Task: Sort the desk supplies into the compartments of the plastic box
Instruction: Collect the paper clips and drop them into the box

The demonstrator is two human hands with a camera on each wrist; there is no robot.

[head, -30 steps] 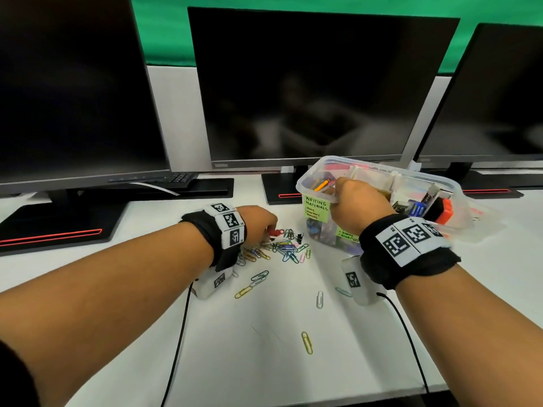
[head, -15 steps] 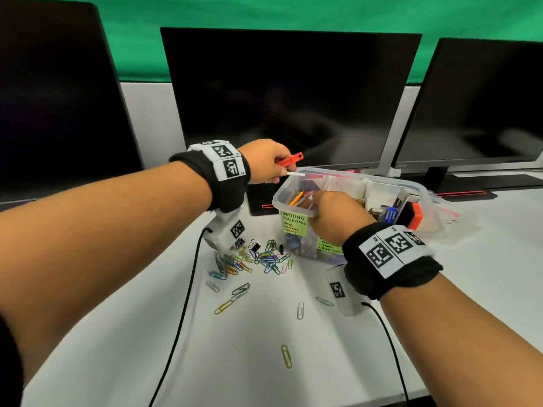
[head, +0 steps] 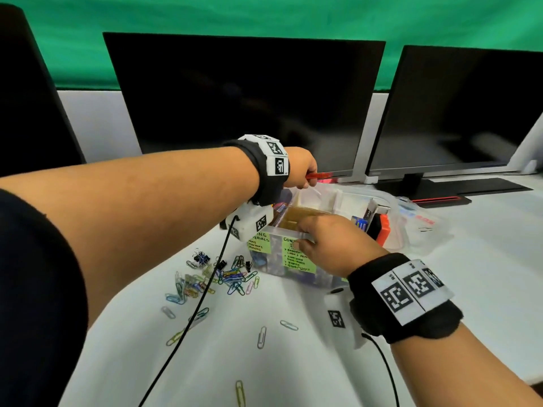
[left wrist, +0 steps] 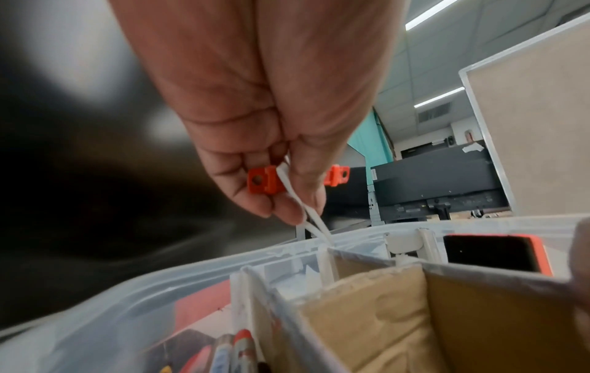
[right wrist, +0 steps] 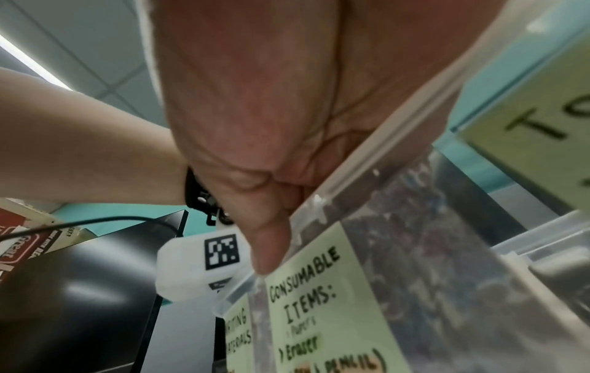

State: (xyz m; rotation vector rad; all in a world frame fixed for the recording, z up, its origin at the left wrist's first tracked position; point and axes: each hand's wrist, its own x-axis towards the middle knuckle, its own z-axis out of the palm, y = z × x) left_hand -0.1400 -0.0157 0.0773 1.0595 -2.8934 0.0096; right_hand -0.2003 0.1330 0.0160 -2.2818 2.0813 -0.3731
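Left hand (left wrist: 255,131) above clear plastic compartment box (head: 338,201), pinching small red plastic tag (left wrist: 266,183), long axis crosswise, white cord hanging down. Right hand (head: 329,245) gripping box's near rim.

Three dark, switched-off monitors are seen along the back of the white worktop (head: 484,259): a middle monitor (head: 244,104), a right-hand monitor (head: 458,110) on a black stand base with a red stripe (head: 452,190), and a left-hand monitor (head: 26,98) cut off by the frame edge. A green backdrop (head: 264,16) is stretched behind them. In the left wrist view, a tan partition panel (left wrist: 536,131) and ceiling light strips (left wrist: 440,99) are visible.
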